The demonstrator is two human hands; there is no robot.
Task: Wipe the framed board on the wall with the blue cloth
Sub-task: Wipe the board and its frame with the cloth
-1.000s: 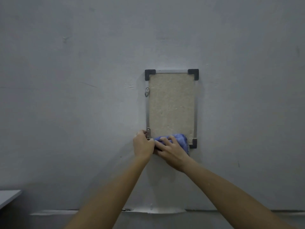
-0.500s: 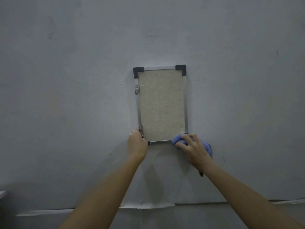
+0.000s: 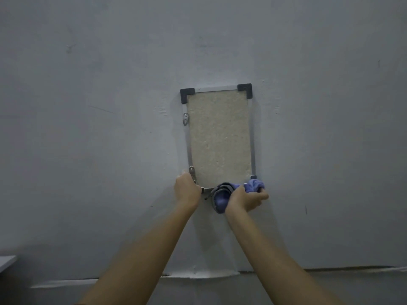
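A small framed board [image 3: 219,137] hangs on the grey wall, with a beige speckled panel, a thin metal frame and dark plastic corner caps at the top. My left hand [image 3: 186,191] grips the frame's lower left corner. My right hand [image 3: 246,199] holds the bunched blue cloth [image 3: 222,198] against the bottom edge of the frame, below the panel. The cloth sticks out on both sides of the hand and hides the lower right corner.
A metal hanging lug [image 3: 185,119] sits on the frame's left side. A white ledge [image 3: 6,261] shows at the lower left edge. A seam with peeled white patch [image 3: 198,274] runs along the wall's base.
My right hand with the cloth went from the bottom edge to the lower right corner and then came back left under the bottom edge. My left hand stayed on the lower left corner.
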